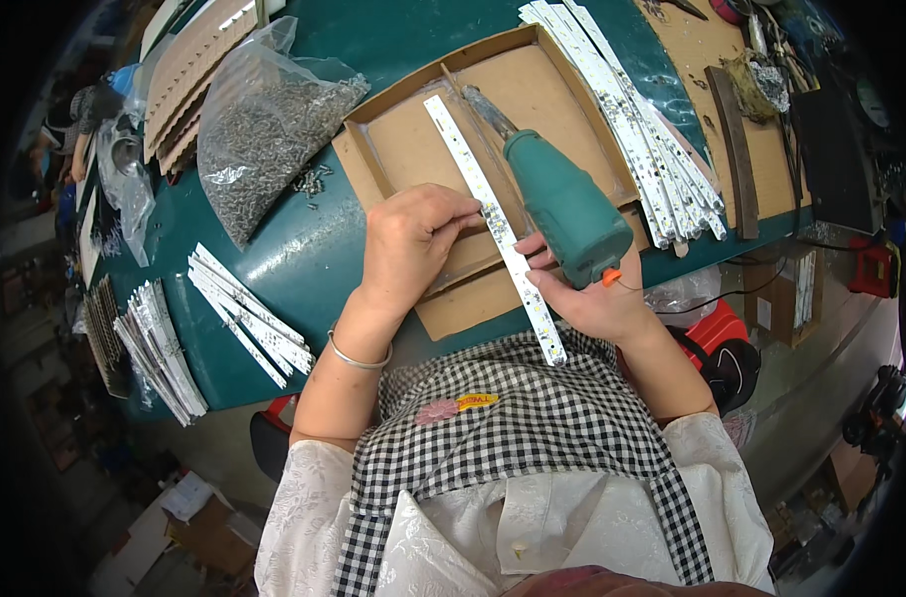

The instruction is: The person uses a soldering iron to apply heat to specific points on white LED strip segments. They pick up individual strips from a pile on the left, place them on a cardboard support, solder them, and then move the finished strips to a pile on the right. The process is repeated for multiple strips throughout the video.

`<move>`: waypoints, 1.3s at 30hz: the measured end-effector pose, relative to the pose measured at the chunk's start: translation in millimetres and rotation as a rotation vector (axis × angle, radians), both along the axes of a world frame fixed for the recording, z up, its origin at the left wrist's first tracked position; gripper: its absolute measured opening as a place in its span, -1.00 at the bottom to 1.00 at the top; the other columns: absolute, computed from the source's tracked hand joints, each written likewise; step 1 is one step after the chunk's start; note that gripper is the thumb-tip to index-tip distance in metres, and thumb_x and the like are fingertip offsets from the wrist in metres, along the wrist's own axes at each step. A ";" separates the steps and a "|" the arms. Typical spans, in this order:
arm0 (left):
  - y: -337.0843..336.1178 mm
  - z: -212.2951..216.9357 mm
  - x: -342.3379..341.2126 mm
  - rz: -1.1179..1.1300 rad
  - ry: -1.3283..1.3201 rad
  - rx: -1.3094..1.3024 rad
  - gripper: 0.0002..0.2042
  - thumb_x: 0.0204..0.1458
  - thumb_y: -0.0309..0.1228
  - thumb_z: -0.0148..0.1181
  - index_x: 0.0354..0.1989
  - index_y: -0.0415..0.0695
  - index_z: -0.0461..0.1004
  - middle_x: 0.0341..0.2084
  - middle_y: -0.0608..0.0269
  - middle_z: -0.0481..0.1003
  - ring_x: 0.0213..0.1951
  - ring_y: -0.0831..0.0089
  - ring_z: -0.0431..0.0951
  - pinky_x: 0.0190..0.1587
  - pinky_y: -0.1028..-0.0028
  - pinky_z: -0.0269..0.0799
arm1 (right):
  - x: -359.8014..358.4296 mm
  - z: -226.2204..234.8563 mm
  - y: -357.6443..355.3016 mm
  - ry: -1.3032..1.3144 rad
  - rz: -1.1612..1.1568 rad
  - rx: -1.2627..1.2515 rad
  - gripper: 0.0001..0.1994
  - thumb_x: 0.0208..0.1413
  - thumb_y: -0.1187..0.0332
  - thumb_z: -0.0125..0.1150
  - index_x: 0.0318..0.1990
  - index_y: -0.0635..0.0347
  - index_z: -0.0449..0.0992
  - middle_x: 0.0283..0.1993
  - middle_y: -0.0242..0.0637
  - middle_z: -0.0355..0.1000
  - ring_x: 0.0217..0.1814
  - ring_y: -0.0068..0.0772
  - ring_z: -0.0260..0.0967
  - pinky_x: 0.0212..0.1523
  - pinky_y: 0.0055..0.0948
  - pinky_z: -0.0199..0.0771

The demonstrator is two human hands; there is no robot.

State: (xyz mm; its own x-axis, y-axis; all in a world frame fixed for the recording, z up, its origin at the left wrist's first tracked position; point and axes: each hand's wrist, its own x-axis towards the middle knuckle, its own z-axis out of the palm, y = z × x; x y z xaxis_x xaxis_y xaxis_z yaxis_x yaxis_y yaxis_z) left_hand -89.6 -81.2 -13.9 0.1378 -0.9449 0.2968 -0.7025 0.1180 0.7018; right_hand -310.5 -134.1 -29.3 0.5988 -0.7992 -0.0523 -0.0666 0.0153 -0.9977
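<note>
A long white LED strip (500, 229) lies slantwise over a shallow cardboard tray (523, 70), its near end reaching my apron. My left hand (413, 239) is closed, thumb and forefinger pinched at the strip's left edge; anything tiny between them is hidden. From the other side, my right hand (597, 298) grips the strip with its thumb and fingers. Over that same hand lies a green corded electric screwdriver (572, 204), its metal nose pointing away over the tray and its orange cord end toward me. How the palm bears the tool is hidden.
A clear bag of screws (264, 129) sits on the green table (403, 50), some screws (312, 182) spilled beside it. White strips lie stacked at right (637, 129) and lower left (249, 313). A dark bar (733, 149) rests at far right. A thin cord trails rightward.
</note>
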 end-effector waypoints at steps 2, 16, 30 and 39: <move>0.5 -3.2 1.2 -0.016 -0.019 -0.020 -0.81 -0.22 -0.70 0.36 -0.38 -0.21 0.66 -0.43 0.16 0.64 -0.36 0.32 0.67 -0.30 0.46 0.59 | 0.0 -0.7 -0.3 0.008 -0.002 -0.002 -0.39 -0.13 0.53 0.41 0.15 0.32 0.32 -0.16 -0.15 0.53 -0.16 -0.33 0.56 -0.12 -0.41 0.53; -0.3 -4.3 0.0 -0.041 -0.060 -0.081 -0.83 -0.21 -0.66 0.39 -0.40 -0.18 0.63 -0.47 0.20 0.62 -0.39 0.30 0.64 -0.35 0.45 0.54 | -0.9 -2.9 -0.9 -0.016 -0.010 0.016 -0.43 -0.14 0.52 0.44 0.09 0.31 0.35 -0.17 -0.20 0.52 -0.14 -0.35 0.54 -0.10 -0.41 0.53; 1.2 -4.8 2.3 -0.139 -0.209 -0.131 -0.82 -0.19 -0.63 0.39 -0.36 -0.16 0.62 -0.44 0.21 0.62 -0.38 0.27 0.63 -0.35 0.38 0.53 | -2.3 7.1 -1.3 -0.139 0.042 0.006 -0.64 0.04 0.65 0.28 0.03 0.34 0.42 -0.13 -0.26 0.55 -0.07 -0.50 0.51 -0.04 -0.51 0.51; 2.5 -5.3 0.8 -0.067 -0.079 -0.081 -0.85 -0.14 -0.62 0.37 -0.36 -0.19 0.62 -0.45 0.15 0.62 -0.40 0.23 0.63 -0.35 0.37 0.54 | -36.3 8.4 -7.2 -0.293 0.010 0.064 -0.41 0.08 0.62 0.23 0.28 0.43 0.18 -0.03 -0.13 0.37 -0.18 -0.25 0.47 -0.28 -0.38 0.60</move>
